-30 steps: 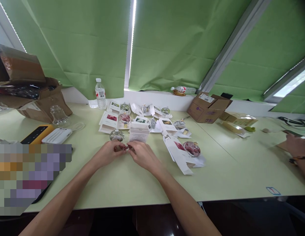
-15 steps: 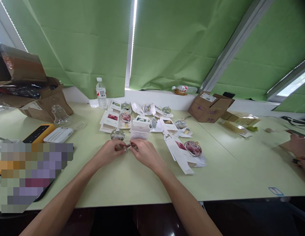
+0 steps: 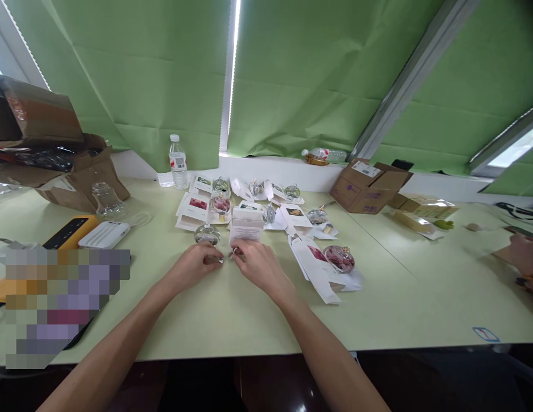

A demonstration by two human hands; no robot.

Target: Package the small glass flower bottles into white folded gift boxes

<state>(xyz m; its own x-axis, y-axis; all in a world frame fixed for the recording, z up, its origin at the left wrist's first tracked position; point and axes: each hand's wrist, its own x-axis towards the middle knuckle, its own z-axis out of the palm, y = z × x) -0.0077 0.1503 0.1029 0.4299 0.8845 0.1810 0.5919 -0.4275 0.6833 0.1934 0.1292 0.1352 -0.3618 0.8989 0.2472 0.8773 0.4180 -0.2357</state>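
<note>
My left hand (image 3: 196,264) is closed in a pinch just above the table, with a small shiny piece (image 3: 221,261) at its fingertips. A short gap to the right, my right hand (image 3: 258,262) pinches a small silvery piece (image 3: 235,251), partly hidden by the fingers. Both pieces are too small to name surely. Right behind my left hand is a round clear glass bottle (image 3: 207,233). An upright white carton (image 3: 246,224) stands behind my right hand. Around these lie opened white boxes with flower pictures, such as a pink one (image 3: 193,209), each near a round bottle.
A bottle with pink petals (image 3: 339,259) lies to the right. A water bottle (image 3: 178,163) stands at the back; cardboard boxes (image 3: 364,186) sit further right. On the left are a white power bank (image 3: 103,234) and a glass jar (image 3: 107,200). Another person's hand (image 3: 526,254) shows far right.
My hands were together on a small shiny piece. Now they are slightly apart, each with a small shiny piece at the fingertips. The view has shifted slightly.
</note>
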